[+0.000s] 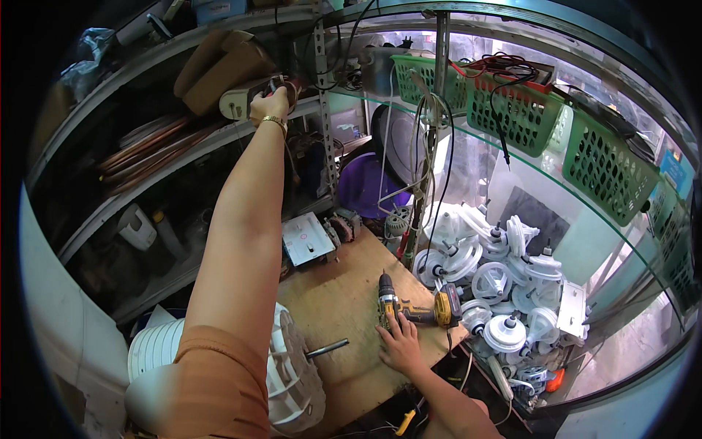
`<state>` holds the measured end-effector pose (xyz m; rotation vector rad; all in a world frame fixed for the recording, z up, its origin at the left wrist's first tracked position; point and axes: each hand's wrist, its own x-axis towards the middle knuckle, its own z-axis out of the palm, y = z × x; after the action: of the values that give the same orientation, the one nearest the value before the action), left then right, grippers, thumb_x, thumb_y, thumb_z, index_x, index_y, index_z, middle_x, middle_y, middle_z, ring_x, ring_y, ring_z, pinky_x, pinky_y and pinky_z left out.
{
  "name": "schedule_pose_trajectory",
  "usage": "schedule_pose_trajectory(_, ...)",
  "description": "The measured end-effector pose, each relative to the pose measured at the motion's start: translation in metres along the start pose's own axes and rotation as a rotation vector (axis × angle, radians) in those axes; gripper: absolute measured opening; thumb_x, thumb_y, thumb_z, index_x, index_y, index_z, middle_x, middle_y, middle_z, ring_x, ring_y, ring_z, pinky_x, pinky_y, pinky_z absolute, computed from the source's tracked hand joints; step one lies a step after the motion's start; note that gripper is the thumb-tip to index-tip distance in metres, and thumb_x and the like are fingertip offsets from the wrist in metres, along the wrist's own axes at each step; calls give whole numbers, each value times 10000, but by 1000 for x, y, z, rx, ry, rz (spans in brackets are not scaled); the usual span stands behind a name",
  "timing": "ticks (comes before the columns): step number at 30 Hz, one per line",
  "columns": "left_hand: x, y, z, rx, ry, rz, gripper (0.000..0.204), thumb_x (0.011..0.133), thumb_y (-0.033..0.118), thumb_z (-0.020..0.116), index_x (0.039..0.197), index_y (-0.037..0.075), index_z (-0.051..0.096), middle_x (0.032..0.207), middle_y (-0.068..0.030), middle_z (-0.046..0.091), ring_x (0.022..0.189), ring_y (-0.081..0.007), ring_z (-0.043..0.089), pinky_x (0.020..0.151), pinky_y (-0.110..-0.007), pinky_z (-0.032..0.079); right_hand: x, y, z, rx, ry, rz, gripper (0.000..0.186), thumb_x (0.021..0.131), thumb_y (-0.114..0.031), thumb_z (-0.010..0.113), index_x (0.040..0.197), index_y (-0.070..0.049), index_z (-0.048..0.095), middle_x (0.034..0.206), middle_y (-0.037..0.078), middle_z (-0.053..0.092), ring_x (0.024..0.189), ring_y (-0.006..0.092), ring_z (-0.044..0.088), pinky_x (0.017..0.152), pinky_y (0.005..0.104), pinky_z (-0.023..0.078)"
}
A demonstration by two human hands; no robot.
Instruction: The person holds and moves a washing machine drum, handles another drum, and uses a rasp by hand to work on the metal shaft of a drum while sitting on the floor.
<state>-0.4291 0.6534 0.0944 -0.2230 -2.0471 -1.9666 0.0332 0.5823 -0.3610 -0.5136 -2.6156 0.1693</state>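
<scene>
My left arm stretches up to the shelf. My left hand (269,104), with a metal band at the wrist, is closed at a beige boxy device (235,104); what its fingers grip there is hard to make out. On the wooden board, a yellow and black cordless drill (418,313) lies on its side, its chuck pointing away and its battery to the right. My right hand (402,347) rests on the drill's body with fingers stretched out, not wrapped round it. Beside my left upper arm stands a white plastic tub (294,373) with a metal shaft (329,347) sticking out over the board (333,296).
White plastic gearbox parts (504,333) are heaped to the right. Green baskets (512,117) with cables stand on a glass shelf above. Copper tubes (150,150) and a cardboard box (223,69) sit on the left shelves. A purple basin (373,186) stands behind the board.
</scene>
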Motion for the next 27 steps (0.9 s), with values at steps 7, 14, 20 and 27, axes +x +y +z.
schedule_pose_trajectory(7, -92, 9, -77, -527, -116, -395, 422, 820, 254, 804, 1161, 34, 689, 1102, -118, 744, 940, -253, 752, 682, -438, 642, -23, 7, -1, -17, 43, 14, 683, 732, -327, 764, 1381, -214, 587, 1599, 149, 364, 1470, 413, 300, 1177, 565, 266)
schedule_pose_trajectory(14, -158, 18, -231, -685, -649, -446, 324, 928, 268, 641, 1162, 51, 589, 1160, -136, 661, 974, -293, 692, 775, -387, 656, 12, -68, -41, 436, 447, 34, 513, 874, -244, 707, 1338, -67, 579, 1339, 170, 588, 1183, 323, 570, 1018, 466, 447)
schedule_pose_trajectory(20, -302, 16, -335, -872, -951, -502, 329, 949, 254, 605, 1190, 30, 592, 1158, -139, 703, 1051, -331, 708, 903, -475, 632, 101, -143, -246, 1949, 58, 257, 770, 1004, -739, 327, 1321, -89, 593, 1238, 146, 679, 1099, 299, 655, 991, 462, 498)
schedule_pose_trajectory(27, -475, -70, -426, -992, -1249, -325, 714, 914, 219, 683, 1528, 120, 331, 1356, -128, 582, 1185, -259, 649, 956, -443, 597, -2, -168, -322, 2054, 89, 130, 651, 894, -606, 694, 1264, -83, 575, 1103, 169, 714, 1001, 325, 718, 931, 527, 586)
